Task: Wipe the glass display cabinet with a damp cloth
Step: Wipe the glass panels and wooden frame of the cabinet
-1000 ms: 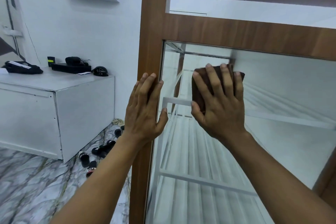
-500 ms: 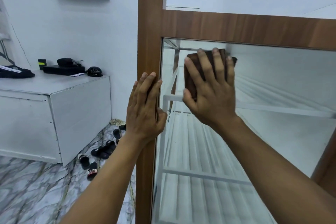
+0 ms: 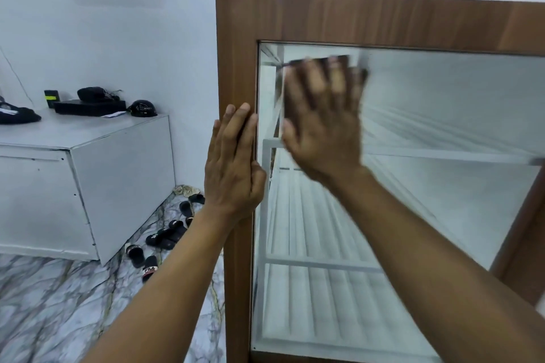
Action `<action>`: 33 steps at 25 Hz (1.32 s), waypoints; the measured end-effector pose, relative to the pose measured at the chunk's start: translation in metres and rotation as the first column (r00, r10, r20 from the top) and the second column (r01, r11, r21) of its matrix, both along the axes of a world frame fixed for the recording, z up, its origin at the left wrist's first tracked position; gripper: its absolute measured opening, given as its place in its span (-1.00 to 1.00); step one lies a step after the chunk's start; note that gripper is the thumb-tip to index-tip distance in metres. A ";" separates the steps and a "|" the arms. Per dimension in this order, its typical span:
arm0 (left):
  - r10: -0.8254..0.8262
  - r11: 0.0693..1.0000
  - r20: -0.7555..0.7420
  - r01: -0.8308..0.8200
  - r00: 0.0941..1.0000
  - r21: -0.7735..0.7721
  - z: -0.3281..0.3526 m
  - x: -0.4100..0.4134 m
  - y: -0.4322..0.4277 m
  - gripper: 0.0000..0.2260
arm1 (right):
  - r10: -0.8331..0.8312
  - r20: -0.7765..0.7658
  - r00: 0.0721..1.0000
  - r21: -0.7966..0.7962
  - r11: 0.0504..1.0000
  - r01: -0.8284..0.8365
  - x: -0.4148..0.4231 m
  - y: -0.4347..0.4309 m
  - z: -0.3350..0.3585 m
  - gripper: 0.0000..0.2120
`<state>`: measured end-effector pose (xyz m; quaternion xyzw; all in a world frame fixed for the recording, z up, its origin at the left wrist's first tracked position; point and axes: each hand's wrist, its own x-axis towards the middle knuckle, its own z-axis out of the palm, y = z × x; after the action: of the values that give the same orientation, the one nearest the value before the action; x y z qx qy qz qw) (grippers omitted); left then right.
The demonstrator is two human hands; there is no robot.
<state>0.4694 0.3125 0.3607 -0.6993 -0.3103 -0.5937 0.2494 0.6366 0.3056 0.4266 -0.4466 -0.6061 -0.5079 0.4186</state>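
Right hand (image 3: 321, 127), fingers straight and spread, pressed the cloth (image 3: 300, 63) against the glass pane (image 3: 442, 127) at its upper-left corner; left hand (image 3: 233, 162), fingers extended, lay flat on the frame (image 3: 233, 38) beside the pane; lower pane probably awaited wiping.

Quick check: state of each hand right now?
Left hand: open, resting flat on the wooden frame.
Right hand: open, straight fingers pressing the brown cloth on the glass; blurred.

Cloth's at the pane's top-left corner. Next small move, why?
Probably slide the cloth rightward under the top rail: the right hand presses it flat in the top-left corner of the glass, most glass lies rightward, and the left hand braces the frame.
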 end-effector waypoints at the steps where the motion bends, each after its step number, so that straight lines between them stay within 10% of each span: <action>1: 0.002 1.000 -0.002 -0.002 1.000 0.005 0.000 -0.001 0.000 -0.40 | 0.050 0.091 0.995 -0.026 0.999 -0.048 -0.020 0.002 -0.008 -0.39; 5: 0.003 1.000 -0.010 -0.003 1.000 0.001 -0.001 -0.003 -0.001 -0.37 | -0.008 0.218 0.976 -0.093 0.995 0.029 0.018 -0.010 -0.048 -0.37; 9: -0.012 1.000 -0.013 0.012 1.000 -0.006 -0.009 -0.002 -0.002 -0.36 | -0.064 -0.180 0.982 -0.013 0.998 0.063 0.027 -0.011 -0.017 -0.33; 14: -0.048 0.999 -0.004 0.048 0.999 -0.025 -0.023 -0.008 0.000 -0.34 | 0.063 0.216 0.974 -0.134 0.990 -0.035 -0.009 -0.007 -0.105 -0.38; 20: -0.014 0.999 -0.013 0.013 1.000 -0.045 -0.063 -0.008 0.000 -0.34 | -0.032 -0.113 0.993 -0.016 0.999 0.030 0.036 -0.010 -0.073 -0.33; 25: 0.071 0.997 -0.066 -0.070 0.995 0.020 -0.103 -0.009 0.002 -0.33 | 0.051 0.256 0.965 -0.104 0.994 -0.025 0.001 -0.006 -0.161 -0.35; 30: 0.151 0.986 -0.109 -0.142 0.983 0.084 -0.125 -0.008 0.006 -0.32 | -0.043 -0.005 0.999 -0.002 0.999 0.043 0.031 -0.007 -0.150 -0.31; 33: 0.167 0.982 -0.111 -0.156 0.980 0.103 -0.140 -0.007 0.005 -0.30 | 0.019 0.089 0.996 0.014 1.000 -0.021 0.008 -0.003 -0.162 -0.33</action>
<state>0.4623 0.3170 0.2211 -0.6934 -0.3223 -0.5428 0.3475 0.6446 0.3028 0.2649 -0.4144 -0.6248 -0.5275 0.3995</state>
